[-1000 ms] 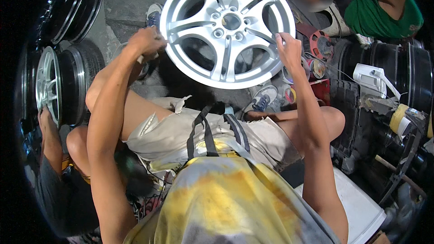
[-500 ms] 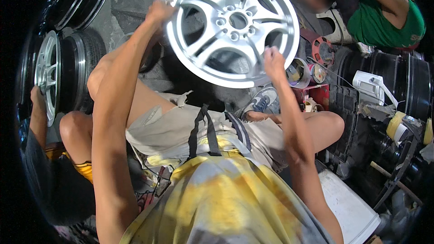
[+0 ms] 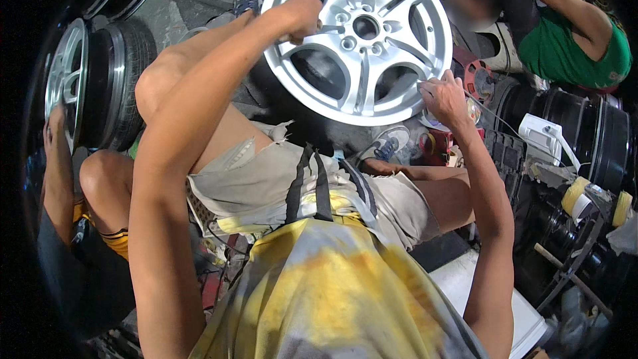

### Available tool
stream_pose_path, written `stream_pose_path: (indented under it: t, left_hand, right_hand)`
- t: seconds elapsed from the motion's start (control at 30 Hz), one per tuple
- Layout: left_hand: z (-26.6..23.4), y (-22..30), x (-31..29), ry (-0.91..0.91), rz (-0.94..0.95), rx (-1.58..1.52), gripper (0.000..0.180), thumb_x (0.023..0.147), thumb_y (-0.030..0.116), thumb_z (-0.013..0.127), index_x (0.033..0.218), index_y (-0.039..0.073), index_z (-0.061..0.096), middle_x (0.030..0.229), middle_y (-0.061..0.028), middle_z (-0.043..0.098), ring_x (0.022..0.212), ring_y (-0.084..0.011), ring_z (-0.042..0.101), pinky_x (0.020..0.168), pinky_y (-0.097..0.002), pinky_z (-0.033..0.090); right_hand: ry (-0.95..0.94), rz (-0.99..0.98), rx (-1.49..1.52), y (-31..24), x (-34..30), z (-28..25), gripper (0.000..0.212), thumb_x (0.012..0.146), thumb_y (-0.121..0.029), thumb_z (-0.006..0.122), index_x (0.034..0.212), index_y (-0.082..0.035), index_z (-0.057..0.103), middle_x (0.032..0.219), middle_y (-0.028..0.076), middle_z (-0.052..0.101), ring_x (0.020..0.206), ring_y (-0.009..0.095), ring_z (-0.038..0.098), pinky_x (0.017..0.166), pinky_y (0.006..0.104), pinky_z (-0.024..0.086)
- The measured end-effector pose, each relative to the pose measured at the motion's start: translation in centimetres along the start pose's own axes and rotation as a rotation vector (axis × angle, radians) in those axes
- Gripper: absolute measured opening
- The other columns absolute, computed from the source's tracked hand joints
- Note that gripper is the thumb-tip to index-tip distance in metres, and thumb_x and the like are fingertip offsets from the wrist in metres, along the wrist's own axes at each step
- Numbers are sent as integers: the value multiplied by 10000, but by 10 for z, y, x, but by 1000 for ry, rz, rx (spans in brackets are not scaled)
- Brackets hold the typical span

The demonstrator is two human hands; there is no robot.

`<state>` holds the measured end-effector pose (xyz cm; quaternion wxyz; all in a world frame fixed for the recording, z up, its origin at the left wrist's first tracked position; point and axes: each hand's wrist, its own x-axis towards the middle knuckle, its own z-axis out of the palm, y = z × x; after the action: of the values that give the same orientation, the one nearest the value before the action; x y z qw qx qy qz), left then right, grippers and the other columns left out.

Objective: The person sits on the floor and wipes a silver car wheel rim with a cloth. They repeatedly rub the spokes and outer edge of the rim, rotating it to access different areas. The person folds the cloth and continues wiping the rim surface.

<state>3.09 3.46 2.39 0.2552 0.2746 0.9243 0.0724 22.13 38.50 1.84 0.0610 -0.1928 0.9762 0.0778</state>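
Observation:
A silver alloy wheel rim (image 3: 362,103), with paired spokes and a ring of bolt holes around its centre bore, is in front of me, face up. My left hand (image 3: 302,20) is closed over a spoke on the left of the face. Whatever its curled fingers hold, if anything, is hidden or too small to name. My right hand (image 3: 445,100) grips the outer lip at the near right, with its fingers bent over the edge.
At the left, a person's hand (image 3: 55,126) rests against another alloy wheel (image 3: 66,80), beside a tyre (image 3: 133,80). A person in a green top (image 3: 575,46) sits at the far right. Black wheels (image 3: 608,126), a white plastic container (image 3: 541,136) and a white board (image 3: 458,279) lie right.
The wheel rim has turned and shifted slightly right. My left hand has left its outer edge and moved inward onto a spoke. My right hand has moved right, to the outer lip.

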Motion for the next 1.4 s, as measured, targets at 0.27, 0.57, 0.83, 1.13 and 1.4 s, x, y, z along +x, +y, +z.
stream_pose_path:
  t: [0.27, 0.57, 0.83, 1.13, 1.4]
  left_hand:
    - [50, -18, -2, 74, 88, 8, 258, 860, 35, 621, 1085, -80, 673, 1087, -266, 716, 1058, -399, 705, 909, -450, 567]
    - [53, -14, -8, 158, 104, 77, 256, 856, 61, 603, 1023, -33, 772, 1062, -241, 744, 1020, -371, 738, 878, -454, 591]
    - [24, 21, -47, 168, 216, 20, 209, 839, 89, 640, 961, -22, 770, 975, -243, 747, 944, -386, 741, 830, -463, 597]
    - [50, 59, -70, -291, 412, 108, 175, 774, 100, 698, 892, 11, 791, 928, -217, 757, 871, -365, 752, 748, -454, 599]
    - [74, 97, -97, -468, 325, 289, 394, 797, 210, 761, 1172, 90, 776, 1183, -162, 744, 1107, -378, 709, 905, -711, 501]
  right_hand:
    - [-194, -116, -14, -1, 4, 24, 227, 943, -277, 622, 888, -85, 730, 765, 162, 734, 694, 322, 751, 629, 465, 609]
    - [-361, 95, 85, -9, 32, 21, 280, 950, -298, 588, 890, -82, 756, 864, 176, 752, 805, 352, 749, 741, 472, 610]
    - [-360, -106, 325, -23, 38, 11, 265, 924, -293, 615, 953, -76, 764, 901, 192, 750, 859, 363, 740, 772, 471, 599]
    - [-246, -114, 567, -45, 26, 27, 157, 896, -223, 677, 980, -135, 775, 922, 150, 747, 875, 363, 730, 779, 465, 588]
    - [-297, -162, 546, -64, 26, 23, 187, 919, -250, 656, 978, -89, 730, 1041, 149, 720, 914, 368, 709, 801, 461, 569]
